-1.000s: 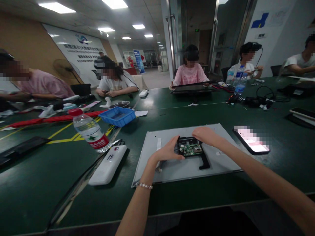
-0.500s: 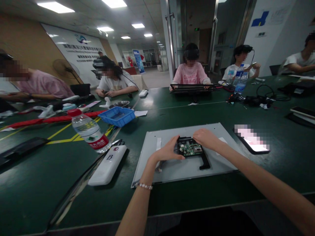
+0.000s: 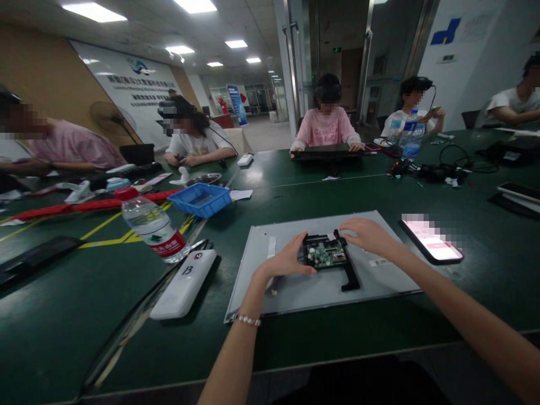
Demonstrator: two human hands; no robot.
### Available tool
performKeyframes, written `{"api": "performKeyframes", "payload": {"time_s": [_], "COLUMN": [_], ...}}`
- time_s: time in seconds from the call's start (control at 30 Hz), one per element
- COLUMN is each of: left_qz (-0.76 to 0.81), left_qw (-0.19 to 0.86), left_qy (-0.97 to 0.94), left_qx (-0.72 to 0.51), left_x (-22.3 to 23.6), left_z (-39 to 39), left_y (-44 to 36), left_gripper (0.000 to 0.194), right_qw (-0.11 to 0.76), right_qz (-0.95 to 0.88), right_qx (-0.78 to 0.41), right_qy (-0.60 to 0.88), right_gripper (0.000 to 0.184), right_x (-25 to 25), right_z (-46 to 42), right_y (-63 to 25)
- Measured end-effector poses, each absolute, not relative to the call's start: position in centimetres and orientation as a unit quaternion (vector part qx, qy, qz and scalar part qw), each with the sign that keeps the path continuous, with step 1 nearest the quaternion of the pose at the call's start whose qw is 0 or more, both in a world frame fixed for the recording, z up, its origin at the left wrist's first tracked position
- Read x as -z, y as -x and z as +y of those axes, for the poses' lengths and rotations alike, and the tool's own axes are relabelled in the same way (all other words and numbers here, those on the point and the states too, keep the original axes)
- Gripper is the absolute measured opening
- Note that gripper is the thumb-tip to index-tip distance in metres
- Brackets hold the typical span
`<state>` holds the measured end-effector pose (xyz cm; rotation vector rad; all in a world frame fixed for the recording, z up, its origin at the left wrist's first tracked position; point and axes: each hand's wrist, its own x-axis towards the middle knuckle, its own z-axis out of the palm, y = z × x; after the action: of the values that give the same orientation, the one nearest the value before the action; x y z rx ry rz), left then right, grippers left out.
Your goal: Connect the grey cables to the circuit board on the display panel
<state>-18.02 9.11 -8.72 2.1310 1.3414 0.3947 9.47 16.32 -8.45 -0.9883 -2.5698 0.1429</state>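
Note:
A green circuit board (image 3: 327,256) sits in a black plastic frame (image 3: 351,278) with an arm sticking out at its lower right. Both rest on a grey panel (image 3: 291,299) lying on the table. My left hand (image 3: 287,257) grips the frame's left side, thumb along the near edge and fingers at the far left corner. At the frame's far right corner, the curled fingers of my right hand (image 3: 363,233) hold the edge, partly hiding it. A small white patch shows on the frame's far side, close to my right fingers.
A white power bank (image 3: 184,286) and a water bottle (image 3: 158,228) are left of the panel, with a blue tray (image 3: 202,199) beyond. To the right lies a lit phone (image 3: 434,239). Several people sit around the green table (image 3: 287,194).
My right hand has shifted rightward along the frame's far edge to its corner, uncovering the white patch and a label on the panel. My left hand stays put.

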Motion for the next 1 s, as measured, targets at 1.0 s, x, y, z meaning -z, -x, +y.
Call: {"api": "performKeyframes", "payload": {"time_s": [1.0], "left_qz": [0.523], "left_qw": [0.217], "left_qy": [-0.8], "left_qx": [-0.199], "left_x": [7.4], "left_z": [9.1], "left_y": [17.0], "left_gripper": [0.083], "right_qw": [0.253], "right_qz": [-0.786], "right_qx": [-0.268], "right_qy": [0.496], "right_gripper": [0.014], "right_x": [11.9], "right_z": [15.7], "right_y": [-14.7]}}
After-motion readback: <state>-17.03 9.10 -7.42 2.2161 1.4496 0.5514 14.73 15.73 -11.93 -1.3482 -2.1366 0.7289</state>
